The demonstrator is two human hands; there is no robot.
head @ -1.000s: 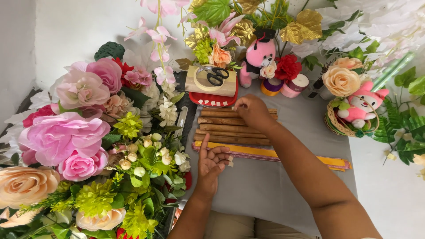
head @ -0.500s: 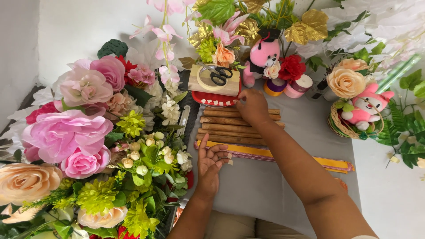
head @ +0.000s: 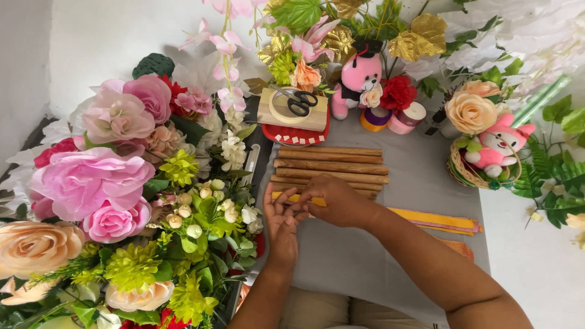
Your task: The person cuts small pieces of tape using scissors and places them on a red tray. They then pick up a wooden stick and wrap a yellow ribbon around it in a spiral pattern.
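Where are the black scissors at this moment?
In the head view, the black scissors lie on a wooden block at the far side of the table, left of the pink plush toy.

1. The brown rolled sticks [head: 332, 167] at 12 o'clock from the right hand [head: 338, 202] look like matt paper, faintly grained.
2. The yellow strips [head: 436, 219], running out at 3 o'clock from that hand, look like smooth, flat paper.
3. The table cover [head: 420, 183] is matt grey, cloth-like.
4. The scissors [head: 298, 103] at 12 o'clock have glossy black plastic handles and lie on a pale wooden block [head: 291, 116].
5. The pink plush toy [head: 359, 79] looks soft and fuzzy.
6. The basket [head: 466, 173] at 3 o'clock is rough woven wicker.
7. The big pink flowers [head: 85, 183] at 9 o'clock from the left hand [head: 280, 222] are matt fabric.
8. The gold leaves [head: 420, 36] shine like foil.
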